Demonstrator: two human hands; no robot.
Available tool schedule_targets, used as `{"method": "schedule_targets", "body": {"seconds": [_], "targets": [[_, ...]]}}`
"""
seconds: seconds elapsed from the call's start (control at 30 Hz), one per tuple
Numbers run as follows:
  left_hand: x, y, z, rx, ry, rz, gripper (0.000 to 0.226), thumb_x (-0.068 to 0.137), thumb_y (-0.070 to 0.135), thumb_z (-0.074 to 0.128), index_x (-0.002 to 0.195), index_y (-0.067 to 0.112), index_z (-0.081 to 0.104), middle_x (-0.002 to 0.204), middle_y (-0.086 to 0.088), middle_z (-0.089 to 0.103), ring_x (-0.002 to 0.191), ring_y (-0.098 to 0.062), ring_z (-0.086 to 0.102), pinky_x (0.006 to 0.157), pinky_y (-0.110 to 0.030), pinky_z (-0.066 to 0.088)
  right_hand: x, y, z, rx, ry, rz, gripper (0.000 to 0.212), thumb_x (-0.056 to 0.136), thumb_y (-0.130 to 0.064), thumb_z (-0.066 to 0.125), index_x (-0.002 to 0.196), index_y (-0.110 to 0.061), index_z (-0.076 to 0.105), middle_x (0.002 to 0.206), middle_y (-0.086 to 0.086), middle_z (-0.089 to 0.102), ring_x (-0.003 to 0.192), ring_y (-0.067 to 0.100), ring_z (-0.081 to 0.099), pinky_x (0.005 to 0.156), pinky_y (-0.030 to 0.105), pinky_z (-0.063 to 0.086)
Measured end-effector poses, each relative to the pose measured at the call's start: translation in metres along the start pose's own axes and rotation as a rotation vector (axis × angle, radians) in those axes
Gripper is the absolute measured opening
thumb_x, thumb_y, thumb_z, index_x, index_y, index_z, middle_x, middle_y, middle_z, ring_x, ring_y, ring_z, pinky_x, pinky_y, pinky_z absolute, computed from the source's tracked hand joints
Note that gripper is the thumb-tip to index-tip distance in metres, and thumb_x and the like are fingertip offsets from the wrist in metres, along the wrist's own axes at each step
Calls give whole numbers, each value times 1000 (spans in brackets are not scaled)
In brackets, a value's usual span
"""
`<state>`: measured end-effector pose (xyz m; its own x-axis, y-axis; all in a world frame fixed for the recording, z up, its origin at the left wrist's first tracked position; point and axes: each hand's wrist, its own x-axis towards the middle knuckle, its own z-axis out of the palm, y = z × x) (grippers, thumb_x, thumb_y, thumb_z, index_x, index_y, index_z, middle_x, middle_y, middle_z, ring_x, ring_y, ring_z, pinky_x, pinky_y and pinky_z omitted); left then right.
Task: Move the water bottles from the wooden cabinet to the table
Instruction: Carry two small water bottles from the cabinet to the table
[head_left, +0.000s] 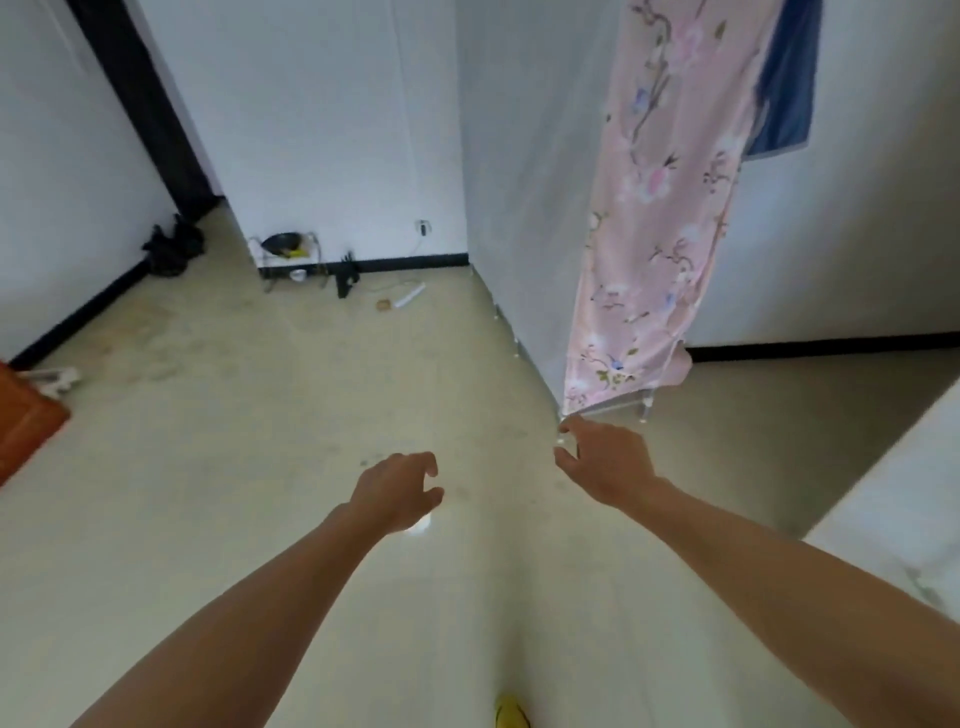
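Beige floor (234, 441), left hand (397, 491), right hand (605, 467), fingers relaxed

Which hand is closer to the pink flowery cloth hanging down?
The right hand. It sits just below the bottom corner of the pink flowery cloth, its fingertips nearly at it. The left hand is farther off to the left, over the floor.

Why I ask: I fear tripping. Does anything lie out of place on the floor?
A white strip, likely a power strip, and a small roll lie loose on the floor ahead; a black bag slumps in the left corner. No spill shows.
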<state>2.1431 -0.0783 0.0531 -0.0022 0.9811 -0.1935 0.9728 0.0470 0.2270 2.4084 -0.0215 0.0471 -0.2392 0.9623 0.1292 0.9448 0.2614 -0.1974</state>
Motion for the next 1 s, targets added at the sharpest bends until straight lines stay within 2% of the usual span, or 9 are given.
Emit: {"method": "schedule_targets", "body": {"seconds": [0.17, 0.3, 0.43, 0.6, 0.73, 0.93, 1.0], "targets": [[34, -107, -46, -4, 20, -249, 37, 93, 43, 54, 126, 27, 54, 116, -4, 63, 111, -22, 57, 86, -32, 42, 129, -107, 37, 78, -43, -248, 36, 92, -45, 51, 122, -25, 55, 99, -2, 70, 92, 23, 67, 81, 32, 49], [39, -186, -71, -41, 95, -442, 35, 93, 42, 53, 125, 28, 54, 115, -3, 64, 109, -23, 58, 85, -33, 43, 209, -205, 58, 71, -72, -468, 37, 94, -43, 50, 125, -24, 53, 100, -2, 70, 95, 25, 67, 80, 32, 47], [12, -253, -74, -60, 63, -607, 35, 94, 42, 52, 125, 27, 54, 118, -2, 63, 110, -22, 58, 88, -33, 44, 240, -303, 89, 86, -151, -675, 38, 93, -43, 48, 126, -23, 52, 102, -4, 69, 95, 24, 66, 79, 30, 46], [-28, -376, -86, -109, 102, -856, 33, 94, 43, 52, 124, 27, 53, 119, -3, 61, 109, -22, 58, 89, -34, 45, 267, -459, 137, 85, -257, -951, 39, 95, -43, 45, 128, -23, 49, 107, -5, 68, 98, 25, 64, 80, 32, 44], [-39, -477, -102, -122, 125, -956, 32, 94, 43, 52, 122, 28, 54, 119, -2, 61, 104, -22, 60, 85, -34, 47, 292, -572, 167, 84, -254, -1060, 39, 96, -42, 44, 130, -23, 48, 109, -4, 67, 99, 24, 64, 79, 31, 43], [-42, -627, -164, -134, 192, -1015, 31, 94, 42, 52, 122, 27, 54, 120, -1, 62, 104, -22, 60, 83, -34, 49, 348, -738, 176, 99, -212, -1100, 38, 96, -43, 44, 129, -24, 48, 109, -5, 68, 99, 25, 64, 80, 32, 44], [-40, -658, -180, -131, 200, -1021, 31, 94, 40, 52, 122, 26, 54, 120, 0, 62, 105, -22, 60, 80, -32, 47, 360, -774, 176, 105, -210, -1111, 38, 96, -43, 44, 129, -24, 48, 108, -6, 68, 98, 24, 64, 80, 33, 45]]}}
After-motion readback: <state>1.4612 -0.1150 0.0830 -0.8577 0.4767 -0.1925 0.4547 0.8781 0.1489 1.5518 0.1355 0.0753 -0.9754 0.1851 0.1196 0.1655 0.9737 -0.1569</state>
